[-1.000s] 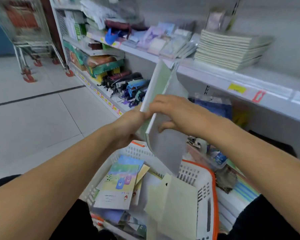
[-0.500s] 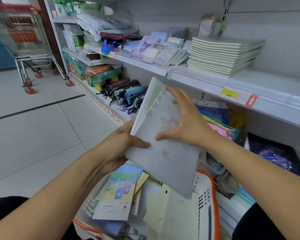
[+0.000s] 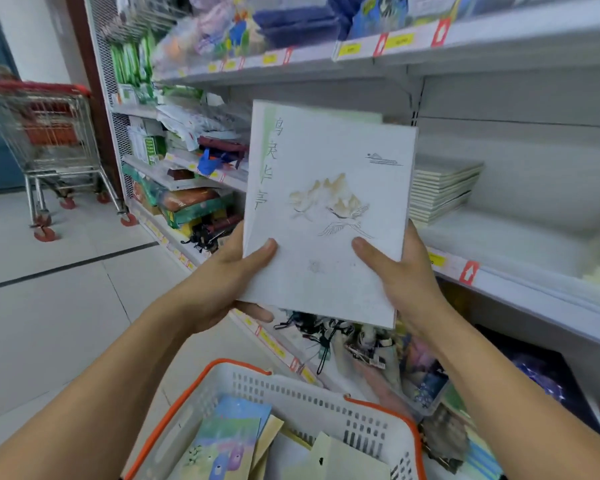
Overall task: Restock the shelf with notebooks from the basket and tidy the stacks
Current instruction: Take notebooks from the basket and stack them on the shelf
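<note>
Notebooks, pale white paper with a crane drawing (image 3: 326,216), now lifted from the orange-rimmed white plastic basket (image 3: 291,386) and squared upright, gripped by the fingers of my left hand (image 3: 222,282) and right hand (image 3: 402,275), ready for the shelf's stack of pale notebooks (image 3: 444,192).

left hand (image 3: 222,282): bare, no glove, ring or watch visible
right hand (image 3: 402,278): bare, no glove or ring visible
left forearm (image 3: 94,386): uncovered as far as the frame edge, no sleeve in view
right forearm (image 3: 513,403): uncovered as far as the frame edge, no sleeve, band or bracelet in view
nails: short and plain where the thumbs show
</note>
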Motion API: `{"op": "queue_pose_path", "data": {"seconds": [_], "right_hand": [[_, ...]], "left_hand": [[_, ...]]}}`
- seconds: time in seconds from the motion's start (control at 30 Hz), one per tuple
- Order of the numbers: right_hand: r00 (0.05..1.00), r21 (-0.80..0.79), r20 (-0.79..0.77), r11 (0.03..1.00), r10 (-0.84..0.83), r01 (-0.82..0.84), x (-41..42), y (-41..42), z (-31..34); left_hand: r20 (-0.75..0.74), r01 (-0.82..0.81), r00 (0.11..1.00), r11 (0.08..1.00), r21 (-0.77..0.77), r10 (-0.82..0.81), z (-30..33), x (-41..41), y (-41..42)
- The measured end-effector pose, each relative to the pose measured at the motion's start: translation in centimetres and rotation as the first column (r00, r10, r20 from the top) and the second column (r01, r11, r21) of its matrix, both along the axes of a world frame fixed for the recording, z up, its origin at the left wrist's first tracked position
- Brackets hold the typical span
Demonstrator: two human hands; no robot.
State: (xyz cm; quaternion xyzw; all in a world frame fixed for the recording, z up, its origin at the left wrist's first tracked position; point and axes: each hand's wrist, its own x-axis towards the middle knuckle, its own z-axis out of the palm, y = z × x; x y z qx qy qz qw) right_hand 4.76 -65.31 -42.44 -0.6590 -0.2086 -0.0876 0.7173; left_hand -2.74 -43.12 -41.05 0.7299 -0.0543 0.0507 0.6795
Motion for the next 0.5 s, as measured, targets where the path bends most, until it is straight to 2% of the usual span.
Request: {"op": "queue_pose_path", "data": {"seconds": [0.07, 0.13, 0.2, 0.27, 0.33, 0.4, 0.5], "right_hand": [[0.997, 0.047, 0.04, 0.997, -0.067, 0.065, 0.5, -1.1, 1.2], [0.992, 0.088, 0.044, 0.989, -0.122, 0.117, 1.1, -2.0, 2.3], [0.99, 0.127, -0.023, 0.982, -0.136, 0.138, 1.8, -2.6, 3.1], [0.988, 0.175, -0.148, 0.982, -0.049, 0.075, 2.7, -3.5, 3.7], [0.97, 0.218, -0.232, 0.976, 0.075, -0.023, 3.1, -4.5, 4.3], [0.958, 0.259, -0.257, 0.964, 0.126, -0.057, 3.6, -5.3, 5.5], [0.943, 0.319, -0.328, 0.946, 0.059, 0.052, 5.9, -5.9, 8.5]], "left_hand": [[0.031, 0.0, 1.0, 0.995, 0.104, -0.003, 1.2, 1.4, -1.2], [0.068, -0.019, 0.998, 0.992, 0.124, 0.011, 2.5, 3.2, -2.4], [0.118, -0.059, 0.992, 0.989, 0.133, 0.043, 3.6, 5.1, -3.4], [0.141, -0.098, 0.987, 0.989, 0.115, 0.081, 4.3, 7.1, -4.3], [0.11, -0.083, 0.991, 0.995, 0.063, 0.076, 4.8, 8.8, -5.2], [0.061, -0.07, 0.995, 0.996, -0.052, 0.073, 5.7, 11.1, -5.9], [-0.02, -0.095, 0.995, 0.964, -0.248, 0.093, 8.3, 15.5, -7.1]]}}
